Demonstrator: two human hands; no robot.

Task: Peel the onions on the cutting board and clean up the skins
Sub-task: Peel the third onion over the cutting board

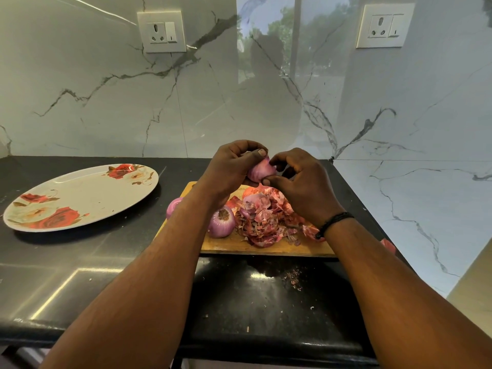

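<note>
Here's the onion (260, 170), up in the air above the far end of the cutting board (266, 246), caught between both my hands. My left hand (231, 169) wraps round it from the left, fingers curled over the top and thumb lying across the front, so that's a firm grip. My right hand (303, 182) comes in from the other side, thumb tip pressed against the onion's lower edge and fingers bent at its top, pinching at the skin there. The bulb shows pale purple and smooth where I can see it between my fingers.

Right under my hands sits the heap of skins (266, 222), papery pink and red flakes piled on the middle of the board and spilling toward its right edge. Touching the left side of the heap is a peeled onion (221, 222), root end turned up toward me. Another purple onion (173, 206) peeks out at the board's left edge, half hidden behind my left forearm.

A dark band (334, 222) circles my right wrist. The board lies on the black counter (106, 262), with a scatter of tiny skin crumbs (292, 280) on the counter just in front of it. Well off to the left rests a big oval plate (80, 198) printed with red roses. Behind everything rises the marble wall (106, 102), with one socket (161, 31) on the left and another socket (385, 25) on the right.
</note>
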